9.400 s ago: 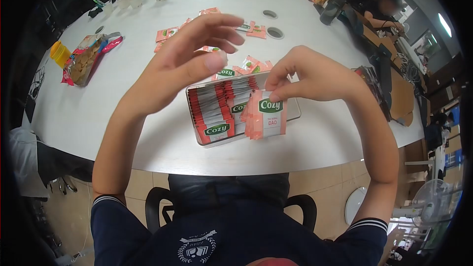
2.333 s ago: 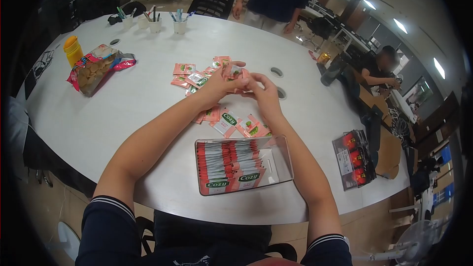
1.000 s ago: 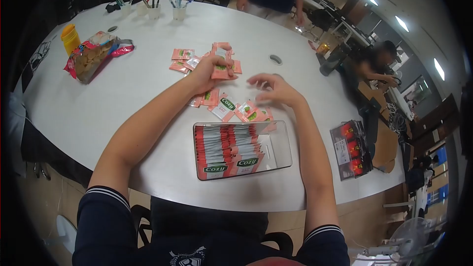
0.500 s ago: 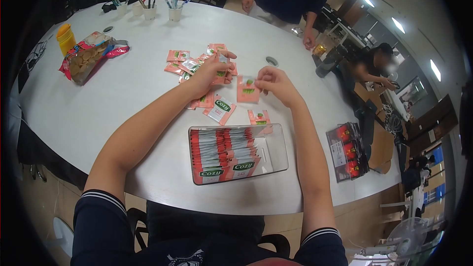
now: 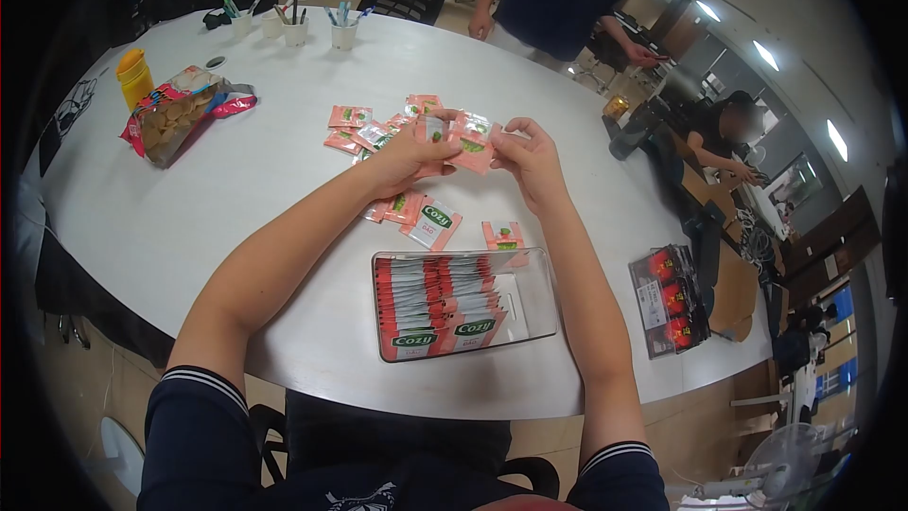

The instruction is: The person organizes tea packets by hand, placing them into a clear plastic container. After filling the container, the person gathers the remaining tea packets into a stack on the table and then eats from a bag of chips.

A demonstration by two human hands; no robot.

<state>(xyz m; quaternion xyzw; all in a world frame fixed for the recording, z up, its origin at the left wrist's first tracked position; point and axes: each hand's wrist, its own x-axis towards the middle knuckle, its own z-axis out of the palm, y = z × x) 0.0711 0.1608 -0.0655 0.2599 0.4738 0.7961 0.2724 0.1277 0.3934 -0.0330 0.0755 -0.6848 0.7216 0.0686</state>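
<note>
My left hand [image 5: 409, 153] is closed on pink sachets above the loose pile. Between my two hands is a pink sachet [image 5: 471, 144], pinched at its right edge by my right hand [image 5: 526, 153] and overlapping the ones at my left fingers. Loose pink sachets [image 5: 350, 117] lie around and behind my left hand. A Cozy sachet [image 5: 432, 223] rests in front of them, and another sachet [image 5: 503, 235] lies behind the clear box. The clear box [image 5: 530, 314] holds rows of upright sachets, with free space at its right end.
An open snack bag [image 5: 170, 118], a yellow bottle [image 5: 134, 78] and cups of pens [image 5: 344, 35] stand on the white table [image 5: 284, 76]. Red packages [image 5: 672, 301] lie at the right edge. One person stands behind the table; another sits at the right.
My right hand has brought its sachet left and up against those in my left hand. The standing person's arm has moved outward. The view has shifted slightly.
</note>
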